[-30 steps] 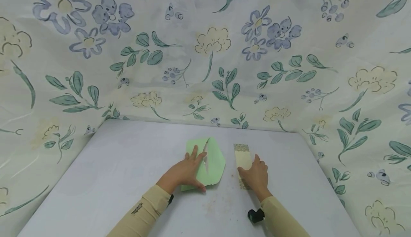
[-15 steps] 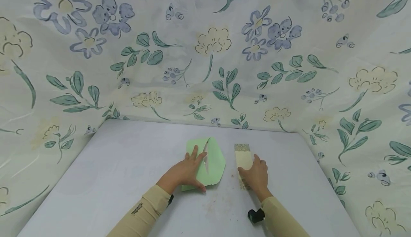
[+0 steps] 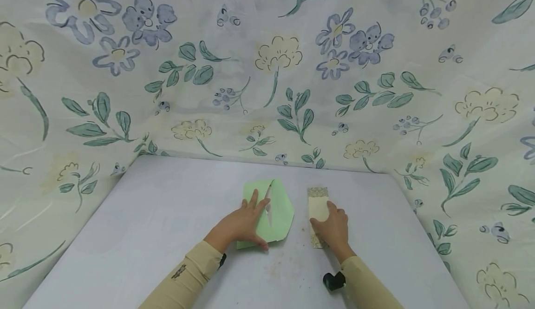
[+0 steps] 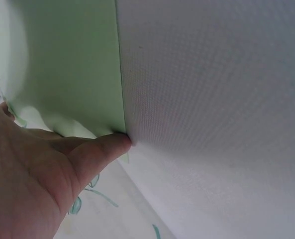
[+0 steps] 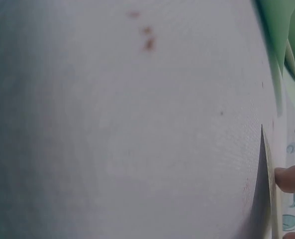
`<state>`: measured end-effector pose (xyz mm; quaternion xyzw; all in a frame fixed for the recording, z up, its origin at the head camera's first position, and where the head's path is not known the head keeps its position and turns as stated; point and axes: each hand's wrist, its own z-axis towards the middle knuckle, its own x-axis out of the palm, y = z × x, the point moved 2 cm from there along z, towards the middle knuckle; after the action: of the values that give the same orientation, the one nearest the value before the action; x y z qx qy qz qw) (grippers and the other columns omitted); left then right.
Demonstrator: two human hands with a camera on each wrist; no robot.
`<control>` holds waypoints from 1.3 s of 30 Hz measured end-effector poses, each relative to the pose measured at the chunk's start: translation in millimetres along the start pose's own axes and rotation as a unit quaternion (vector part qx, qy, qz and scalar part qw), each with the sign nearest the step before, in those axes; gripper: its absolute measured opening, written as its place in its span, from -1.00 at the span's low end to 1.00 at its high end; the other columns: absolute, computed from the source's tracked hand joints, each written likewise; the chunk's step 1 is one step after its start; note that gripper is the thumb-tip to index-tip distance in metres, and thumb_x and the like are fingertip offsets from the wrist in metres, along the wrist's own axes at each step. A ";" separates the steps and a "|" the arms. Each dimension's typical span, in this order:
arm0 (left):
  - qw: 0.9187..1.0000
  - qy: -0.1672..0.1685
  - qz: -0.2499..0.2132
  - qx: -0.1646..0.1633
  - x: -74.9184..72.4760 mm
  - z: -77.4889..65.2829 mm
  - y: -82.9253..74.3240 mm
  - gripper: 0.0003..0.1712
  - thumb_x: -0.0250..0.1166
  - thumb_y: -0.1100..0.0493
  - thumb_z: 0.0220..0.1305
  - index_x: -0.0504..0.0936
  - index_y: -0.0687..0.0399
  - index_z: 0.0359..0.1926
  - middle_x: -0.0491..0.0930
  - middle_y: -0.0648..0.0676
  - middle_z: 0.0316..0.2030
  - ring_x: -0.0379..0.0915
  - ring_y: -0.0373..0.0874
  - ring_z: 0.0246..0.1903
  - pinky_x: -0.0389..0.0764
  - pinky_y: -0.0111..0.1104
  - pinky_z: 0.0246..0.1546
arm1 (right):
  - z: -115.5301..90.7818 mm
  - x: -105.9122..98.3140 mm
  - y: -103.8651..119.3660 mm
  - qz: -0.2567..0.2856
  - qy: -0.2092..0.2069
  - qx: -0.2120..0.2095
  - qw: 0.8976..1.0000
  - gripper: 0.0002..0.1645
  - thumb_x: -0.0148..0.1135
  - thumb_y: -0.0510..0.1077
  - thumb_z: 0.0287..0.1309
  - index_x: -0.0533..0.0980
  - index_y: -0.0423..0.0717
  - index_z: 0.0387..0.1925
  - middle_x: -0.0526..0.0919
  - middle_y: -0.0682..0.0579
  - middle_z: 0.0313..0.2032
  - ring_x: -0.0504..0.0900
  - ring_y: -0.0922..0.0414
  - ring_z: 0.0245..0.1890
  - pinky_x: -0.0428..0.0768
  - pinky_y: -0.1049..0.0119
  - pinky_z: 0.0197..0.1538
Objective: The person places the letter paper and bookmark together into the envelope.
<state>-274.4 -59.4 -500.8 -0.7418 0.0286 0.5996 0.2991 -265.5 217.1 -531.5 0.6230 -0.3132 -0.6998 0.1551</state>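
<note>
A light green paper envelope (image 3: 281,211) lies on the white table, its pointed flap toward the right and a gap along the fold. My left hand (image 3: 240,224) rests on its left part with fingers spread and the thumb at the near edge. In the left wrist view the thumb (image 4: 105,152) touches the envelope's edge (image 4: 77,59). To the right, my right hand (image 3: 333,230) holds a cream paper strip (image 3: 318,208) with speckled patterned ends, thumb on one long edge and fingers on the other. The right wrist view shows the strip (image 5: 272,194) edge-on, tilted up from the table, with a fingertip against it.
The white tabletop (image 3: 159,216) bears small reddish-brown specks (image 5: 148,42) between the hands. Behind and beside it hangs a flower-printed sheet (image 3: 234,90). A black wrist strap piece (image 3: 333,281) sits by the right sleeve.
The cream strip has turned slightly, its far end shifting right so that it lies straighter. My right fingers have drawn in a little. The left hand and envelope stay put.
</note>
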 end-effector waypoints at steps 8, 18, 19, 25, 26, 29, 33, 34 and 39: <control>1.000 0.000 0.003 -0.003 1.4 0.3 0.0 0.54 0.70 -0.38 -0.41 0.09 -0.08 0.59 -0.24 0.39 0.58 -0.05 0.61 0.41 0.46 0.26 0.16 | 1.7 2.0 -3.1 0.012 0.018 0.006 1.000 -0.04 0.43 -0.01 0.15 0.24 -0.27 0.47 0.43 -0.44 0.16 0.55 -0.23 0.01 0.55 -0.17 0.06; 1.000 0.001 0.000 -0.005 1.3 0.8 -0.4 0.54 0.70 -0.37 -0.41 0.10 -0.08 0.58 -0.25 0.39 0.58 -0.06 0.61 0.41 0.46 0.27 0.16 | 2.5 4.3 -4.4 0.013 0.019 -0.002 1.000 -0.12 0.39 -0.01 0.19 0.30 -0.27 0.44 0.45 -0.42 0.23 0.49 -0.33 0.19 0.47 -0.24 0.21; 1.000 0.000 0.000 -0.006 1.3 0.8 -0.5 0.54 0.71 -0.37 -0.41 0.10 -0.08 0.58 -0.24 0.39 0.58 -0.06 0.61 0.41 0.45 0.27 0.16 | 2.6 4.5 -4.7 0.013 0.020 -0.003 1.000 -0.13 0.38 -0.01 0.20 0.30 -0.26 0.44 0.44 -0.42 0.26 0.46 -0.35 0.23 0.44 -0.25 0.24; 1.000 -0.001 -0.001 -0.005 1.1 0.7 -0.6 0.54 0.71 -0.37 -0.41 0.10 -0.08 0.58 -0.24 0.39 0.58 -0.06 0.61 0.41 0.46 0.27 0.15 | 1.5 3.3 -5.8 0.016 0.019 -0.007 1.000 -0.18 0.36 -0.03 0.24 0.32 -0.28 0.42 0.41 -0.42 0.30 0.38 -0.39 0.31 0.37 -0.27 0.30; 1.000 -0.001 -0.001 -0.005 1.1 0.6 -0.5 0.54 0.71 -0.37 -0.41 0.10 -0.08 0.58 -0.24 0.39 0.58 -0.06 0.61 0.41 0.46 0.27 0.15 | 1.1 2.8 -5.6 0.018 0.017 -0.008 1.000 -0.20 0.36 -0.04 0.24 0.33 -0.28 0.41 0.43 -0.42 0.29 0.39 -0.38 0.30 0.38 -0.27 0.29; 1.000 -0.001 -0.003 -0.003 1.1 0.5 -0.3 0.54 0.70 -0.37 -0.41 0.10 -0.07 0.58 -0.24 0.39 0.58 -0.06 0.61 0.41 0.46 0.26 0.15 | 0.1 1.4 -5.0 0.021 0.011 -0.014 1.000 -0.25 0.34 -0.06 0.27 0.35 -0.29 0.39 0.47 -0.41 0.25 0.43 -0.37 0.26 0.41 -0.25 0.27; 1.000 0.000 -0.004 -0.003 1.3 0.5 0.2 0.54 0.70 -0.37 -0.41 0.10 -0.08 0.58 -0.24 0.39 0.58 -0.05 0.61 0.41 0.46 0.26 0.16 | 0.2 0.5 -4.6 0.024 -0.001 -0.022 0.999 -0.36 0.26 -0.13 0.35 0.38 -0.29 0.37 0.52 -0.40 0.19 0.48 -0.35 0.22 0.43 -0.22 0.25; 1.000 -0.001 -0.004 -0.003 1.3 0.5 0.3 0.54 0.70 -0.37 -0.40 0.10 -0.08 0.58 -0.24 0.39 0.58 -0.05 0.61 0.41 0.46 0.25 0.17 | 0.4 0.5 -4.7 0.024 -0.004 -0.023 0.999 -0.38 0.24 -0.14 0.37 0.38 -0.29 0.37 0.53 -0.40 0.18 0.49 -0.34 0.21 0.44 -0.21 0.25; 1.000 -0.001 -0.007 0.000 0.9 0.2 0.4 0.53 0.70 -0.37 -0.40 0.10 -0.08 0.58 -0.24 0.39 0.58 -0.05 0.61 0.41 0.45 0.26 0.17 | 0.9 1.0 -5.5 0.016 -0.019 -0.036 0.999 -0.48 0.12 -0.21 0.43 0.41 -0.33 0.33 0.57 -0.41 0.11 0.54 -0.34 0.15 0.49 -0.20 0.18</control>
<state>-274.5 -59.3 -501.8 -0.7413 0.0233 0.5982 0.3033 -265.6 220.9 -535.7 0.5983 -0.3008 -0.7199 0.1824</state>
